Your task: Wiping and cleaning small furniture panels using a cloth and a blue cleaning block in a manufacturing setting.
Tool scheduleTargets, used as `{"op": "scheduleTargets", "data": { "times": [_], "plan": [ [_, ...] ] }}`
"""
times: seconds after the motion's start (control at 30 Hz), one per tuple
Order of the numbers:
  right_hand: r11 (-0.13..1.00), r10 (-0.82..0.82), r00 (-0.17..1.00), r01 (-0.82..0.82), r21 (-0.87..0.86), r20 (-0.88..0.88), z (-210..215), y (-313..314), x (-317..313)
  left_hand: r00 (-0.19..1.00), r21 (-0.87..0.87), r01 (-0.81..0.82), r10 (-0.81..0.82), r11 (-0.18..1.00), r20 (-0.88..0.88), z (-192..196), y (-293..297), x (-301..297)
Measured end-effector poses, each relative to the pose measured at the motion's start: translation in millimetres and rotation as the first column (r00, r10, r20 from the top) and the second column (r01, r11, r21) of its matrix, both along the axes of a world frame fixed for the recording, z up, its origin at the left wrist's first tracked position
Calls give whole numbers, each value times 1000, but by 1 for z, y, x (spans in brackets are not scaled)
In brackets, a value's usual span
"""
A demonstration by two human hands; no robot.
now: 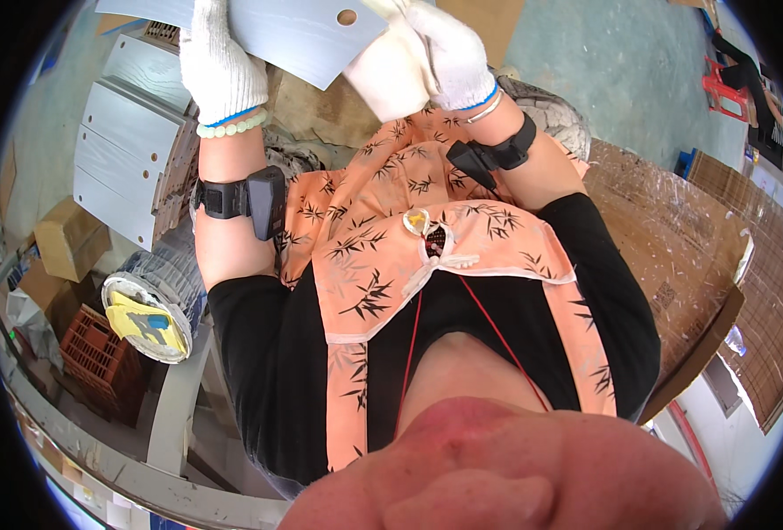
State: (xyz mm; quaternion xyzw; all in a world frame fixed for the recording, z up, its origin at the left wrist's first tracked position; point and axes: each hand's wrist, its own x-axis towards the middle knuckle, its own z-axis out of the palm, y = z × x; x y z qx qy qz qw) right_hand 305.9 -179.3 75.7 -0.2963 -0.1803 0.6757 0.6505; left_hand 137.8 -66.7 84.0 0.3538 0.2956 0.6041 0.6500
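Observation:
A pale grey-blue board (pixel 294 35) with a round hole lies across the top of the view, partly cut off by its edge. My left hand (pixel 221 66), in a white knit glove, grips the board's left part, its fingertips running out of view. On the other side, my gloved right hand (pixel 456 57) is closed on a cream cloth (pixel 393 71), which rests against the board's right corner. Beside my left forearm stands a stack of similar grey-blue boards (pixel 117 168) with small holes.
Near my left elbow is a round bucket (pixel 179 340) with a yellow cloth (pixel 135 322) on top. A brown plastic crate (pixel 104 358) and a cardboard box (pixel 72 238) sit further left. Cardboard sheets (pixel 665 256) spread at right; a red stool (pixel 725 93) stands beyond.

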Motion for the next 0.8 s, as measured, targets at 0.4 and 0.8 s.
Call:
{"op": "scheduleTargets", "data": {
  "times": [0.4, 0.8],
  "plan": [
    [993, -95, 963, 76, 85, 251, -18, -6, 11, 831, 161, 541, -495, 825, -254, -3, -22, 10],
    [963, -240, 956, 257, -86, 172, 27, 3, 4, 553, 2, 716, -564, 698, -613, -27, -28, -4]
  ]
}}
